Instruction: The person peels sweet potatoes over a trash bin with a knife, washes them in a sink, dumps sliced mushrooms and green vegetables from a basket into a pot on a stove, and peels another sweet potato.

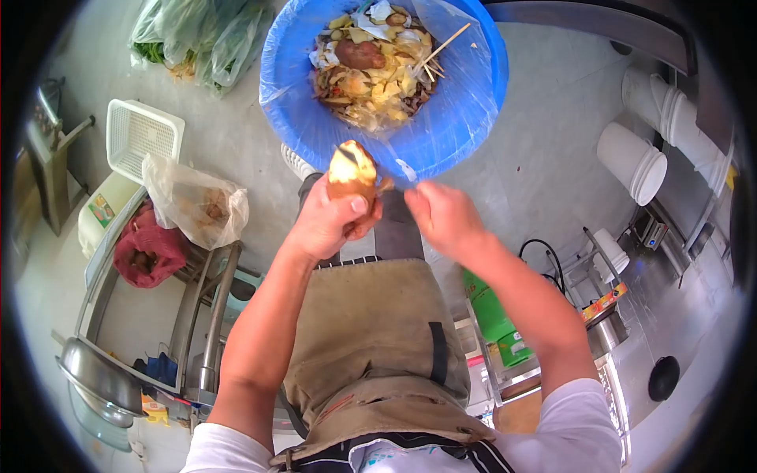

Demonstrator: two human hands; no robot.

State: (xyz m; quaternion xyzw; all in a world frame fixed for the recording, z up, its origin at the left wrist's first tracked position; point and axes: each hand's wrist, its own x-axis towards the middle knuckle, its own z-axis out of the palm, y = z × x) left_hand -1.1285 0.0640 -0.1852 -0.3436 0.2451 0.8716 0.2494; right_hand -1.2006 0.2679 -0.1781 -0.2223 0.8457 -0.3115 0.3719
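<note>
A partly peeled potato [352,167] is gripped in my left hand [335,217], over the near rim of the blue bin [276,94]. Its top end shows pale yellow flesh with a dark patch, while brown skin covers the lower part. Close by on the right, my right hand [448,218] is closed in a fist, apart from the potato. Whatever is inside that fist is hidden. The bin has a clear plastic liner and holds a heap of peelings [378,83], wooden sticks [445,49] and a reddish-brown lump [360,54].
Bagged greens [201,43] lie at the upper left. Below them are a white basket [144,135], a clear plastic bag [201,205] and a red mesh sack [150,246] by a metal frame. White buckets [631,162] and a steel surface [678,347] stand on the right.
</note>
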